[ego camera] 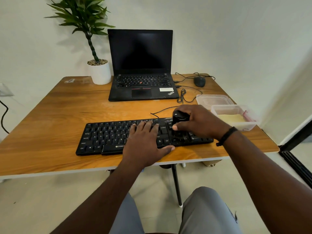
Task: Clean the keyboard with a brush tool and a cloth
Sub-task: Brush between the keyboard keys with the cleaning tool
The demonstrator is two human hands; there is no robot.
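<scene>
A black keyboard (104, 137) lies near the front edge of the wooden table (50, 132). My left hand (145, 142) lies flat on its middle keys, fingers straight, thumb at the keyboard's front edge. My right hand (197, 122) grips a black brush tool (179, 117) held upright over the keys at the keyboard's right part; its lower end is dark and blurred against the keys. A pale yellow cloth (232, 118) lies inside a clear plastic box (249, 125) at the right of the table.
An open black laptop (141, 65) stands behind the keyboard. A potted plant (99, 71) is at the back left, a black mouse (199, 81) with loose cables at the back right. A clear lid (212, 99) lies behind the box.
</scene>
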